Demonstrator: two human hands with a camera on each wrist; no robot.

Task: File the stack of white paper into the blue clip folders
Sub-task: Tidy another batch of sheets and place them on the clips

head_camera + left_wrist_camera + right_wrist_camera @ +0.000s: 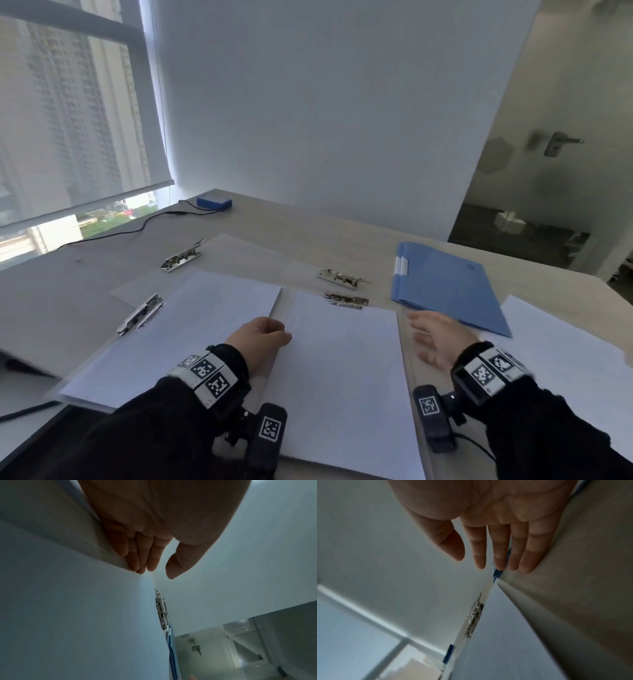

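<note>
Two opened folders lie side by side on the table. White sheets sit on the left one (191,325) and the right one (342,377). Metal clips (346,300) stand at the sheets' top edges. My left hand (263,334) rests between the two sheets, its curled fingertips (140,570) touching a sheet's edge (77,608), and it holds nothing. My right hand (431,337) is blurred and hovers open, fingers straight (498,555), just right of the right sheet. It is near the closed blue folders (445,287). The stack of white paper (565,359) lies at the far right.
A small blue box (214,202) with a black cable (113,234) sits at the table's far left corner by the window. A white wall stands behind the table, with a glass door at the right. The table's near edge is at the lower left.
</note>
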